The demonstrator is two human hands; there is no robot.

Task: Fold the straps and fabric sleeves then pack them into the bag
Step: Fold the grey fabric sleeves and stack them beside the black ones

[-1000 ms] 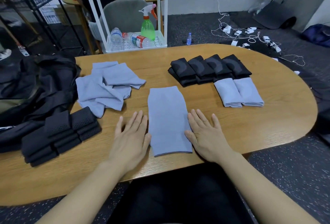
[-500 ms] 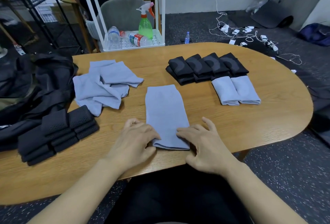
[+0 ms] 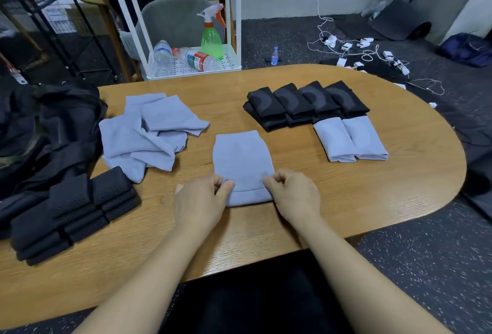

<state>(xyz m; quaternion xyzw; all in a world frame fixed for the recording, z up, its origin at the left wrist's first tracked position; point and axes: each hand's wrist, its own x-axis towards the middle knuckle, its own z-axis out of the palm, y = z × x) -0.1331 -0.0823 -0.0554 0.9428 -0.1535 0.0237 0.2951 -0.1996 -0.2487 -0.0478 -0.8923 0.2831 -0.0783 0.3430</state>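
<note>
Grey sleeve (image 3: pixel 243 158) flat on table centre, near end folded up, half-folded.

The sleeve (image 3: pixel 242 159) pinched between the fingers (image 3: pixel 225 190) of both hands is a plain pale blue-grey. The loose heap of sleeves (image 3: pixel 149 134) well to the left of the fingers and the two folded sleeves (image 3: pixel 350 139) off to their right share that same pale blue-grey. Beyond the fingers to the right, the folded straps (image 3: pixel 306 100) are black with dark grey curved bands. The stacked straps (image 3: pixel 72 211) left of the fingers are black with a fine dotted mesh texture. The worktop (image 3: pixel 386 195) is warm honey-brown wood grain. The bag (image 3: pixel 48 126) is black. The spray bottle (image 3: pixel 211 38) is bright green with a white and orange-red trigger head.
</note>
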